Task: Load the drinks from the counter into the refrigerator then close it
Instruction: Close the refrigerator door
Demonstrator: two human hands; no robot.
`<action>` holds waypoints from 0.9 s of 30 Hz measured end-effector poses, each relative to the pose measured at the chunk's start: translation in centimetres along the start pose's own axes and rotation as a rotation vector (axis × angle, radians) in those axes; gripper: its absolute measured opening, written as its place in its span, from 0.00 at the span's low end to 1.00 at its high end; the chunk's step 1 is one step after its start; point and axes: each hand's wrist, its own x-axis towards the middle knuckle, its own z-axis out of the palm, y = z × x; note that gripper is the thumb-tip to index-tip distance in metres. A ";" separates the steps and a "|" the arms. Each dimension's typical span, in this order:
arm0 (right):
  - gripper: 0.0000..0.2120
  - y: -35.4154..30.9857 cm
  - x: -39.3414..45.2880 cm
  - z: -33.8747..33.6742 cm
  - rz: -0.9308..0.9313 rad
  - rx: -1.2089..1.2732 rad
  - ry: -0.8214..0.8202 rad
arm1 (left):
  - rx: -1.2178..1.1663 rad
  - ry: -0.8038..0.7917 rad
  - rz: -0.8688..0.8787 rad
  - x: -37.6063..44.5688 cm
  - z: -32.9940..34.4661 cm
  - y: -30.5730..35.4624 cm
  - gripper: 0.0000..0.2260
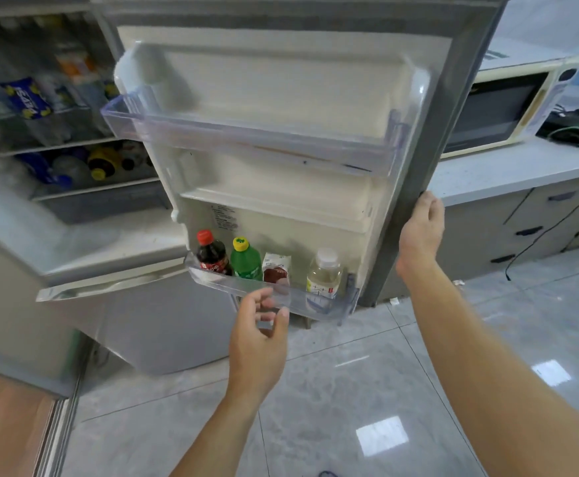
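Four drinks shelved — right fingers grip door, left fingers spread, empty.

Little here can truly be read. On the inner face of the refrigerator door, just above the dark cola bottle in the door's lowest bin, sits a small printed sticker, its lines too fine to make out. The cola bottle's red label bears white lettering, illegible. Left of the door, on a shelf inside, a blue packet shows white characters, blurred beyond reading.
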 end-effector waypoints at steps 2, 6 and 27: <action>0.11 0.3 -4.3 -1.2 -0.068 -0.020 0.015 | 0.003 -0.037 0.021 -1.8 -1.3 -0.3 0.16; 0.13 1.1 -12.6 -3.2 -0.199 -0.018 -0.057 | 0.008 -0.083 0.057 -5.5 -4.2 -1.1 0.15; 0.17 0.0 -38.7 12.3 -0.364 -0.180 -0.815 | -0.040 0.491 0.061 -10.2 -25.6 -5.3 0.28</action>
